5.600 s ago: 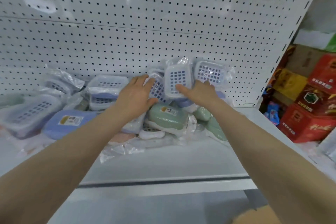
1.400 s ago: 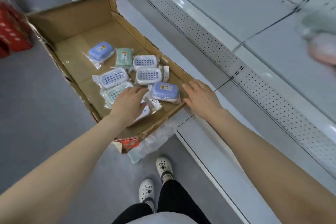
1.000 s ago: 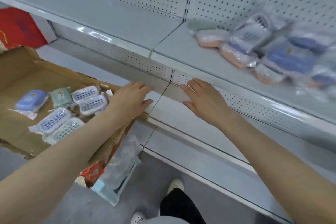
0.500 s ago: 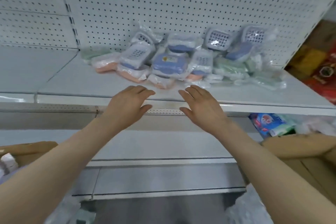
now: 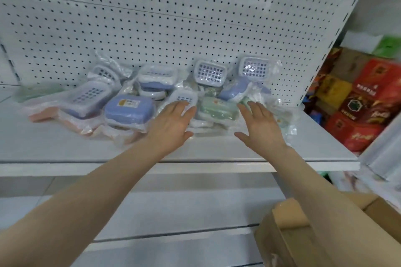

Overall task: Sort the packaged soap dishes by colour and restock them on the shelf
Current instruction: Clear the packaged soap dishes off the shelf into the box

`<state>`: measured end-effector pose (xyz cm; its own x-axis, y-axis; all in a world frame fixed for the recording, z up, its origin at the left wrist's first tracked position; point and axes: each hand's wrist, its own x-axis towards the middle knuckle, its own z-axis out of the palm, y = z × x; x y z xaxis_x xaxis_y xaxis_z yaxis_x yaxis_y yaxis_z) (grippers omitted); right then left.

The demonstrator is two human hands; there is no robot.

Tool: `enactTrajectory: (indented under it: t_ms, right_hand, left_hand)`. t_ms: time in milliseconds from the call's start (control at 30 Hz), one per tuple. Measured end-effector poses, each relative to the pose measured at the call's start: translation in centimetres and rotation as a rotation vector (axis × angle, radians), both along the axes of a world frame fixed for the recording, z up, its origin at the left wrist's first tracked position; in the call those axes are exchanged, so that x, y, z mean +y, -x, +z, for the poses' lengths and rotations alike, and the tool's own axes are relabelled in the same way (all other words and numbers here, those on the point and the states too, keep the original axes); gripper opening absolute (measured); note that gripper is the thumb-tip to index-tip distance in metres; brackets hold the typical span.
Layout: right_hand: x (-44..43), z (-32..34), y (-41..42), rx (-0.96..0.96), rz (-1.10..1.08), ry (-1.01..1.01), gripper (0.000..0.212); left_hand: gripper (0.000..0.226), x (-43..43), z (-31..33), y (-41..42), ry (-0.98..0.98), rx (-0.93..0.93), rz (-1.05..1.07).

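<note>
Both hands empty, fingers straight and spread: left hand reaches over the front of the soap dish pile, right hand just beside it, near the green dish. Left fingertips may touch a white-grid pack; blur makes contact unclear. Pile sits mixed by colour on the white shelf against the pegboard: blue dish front left, pink dish far left, two grid dishes leaning upright on the pegboard. Lower shelf below. Cardboard box bottom right. Red and yellow cartons stacked past the shelf's right end.
</note>
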<state>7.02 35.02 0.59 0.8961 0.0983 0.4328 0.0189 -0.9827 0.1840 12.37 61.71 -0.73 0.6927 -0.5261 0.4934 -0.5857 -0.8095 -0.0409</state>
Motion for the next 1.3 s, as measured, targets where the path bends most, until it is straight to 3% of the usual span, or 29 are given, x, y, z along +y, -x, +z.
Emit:
enactTrajectory:
  t_ms: [200, 300, 400, 667, 733, 867, 1067, 1200, 1300]
  right_hand:
    - [-2.6, 1.5, -5.9, 0.208, -0.008, 0.047, 0.108]
    - [-2.3, 1.5, -8.4, 0.26, 0.061, 0.028, 0.106]
    - [-1.9, 1.4, -10.1, 0.244, 0.122, -0.054, 0.087]
    - [-2.8, 2.9, -12.1, -0.103, 0.411, -0.189, 0.021]
    - [-3.5, 3.3, -12.6, -0.138, 0.387, -0.155, 0.017]
    - [-4.5, 2.9, -12.7, -0.004, 0.345, -0.151, 0.038]
    - [-3.4, 1.6, -10.7, 0.159, 0.254, -0.248, 0.06]
    - [-1.9, 1.0, -10.8, 0.133, 0.01, -0.388, 0.044]
    - [-0.7, 1.2, -10.5, 0.22, -0.162, -0.517, 0.04]
  left_hand:
    - [0.092, -2.4, -0.1, -4.5, -0.065, 0.041, 0.199]
    - [0.093, -2.6, -0.6, -5.5, -0.08, 0.053, 0.232]
    - [0.097, -2.9, -0.7, -6.2, -0.06, 0.021, 0.229]
    - [0.09, -4.0, -0.1, -7.4, -0.063, 0.059, 0.263]
    - [0.088, -4.3, 0.3, -7.4, -0.083, 0.107, 0.276]
    - [0.073, -4.7, 1.3, -7.3, -0.045, 0.185, 0.258]
    - [0.048, -4.0, 1.6, -6.8, 0.105, 0.152, 0.152]
    - [0.055, -3.7, 1.3, -6.1, 0.121, 0.107, 0.107]
    - [0.066, -3.4, 1.0, -5.7, 0.091, 0.123, 0.098]
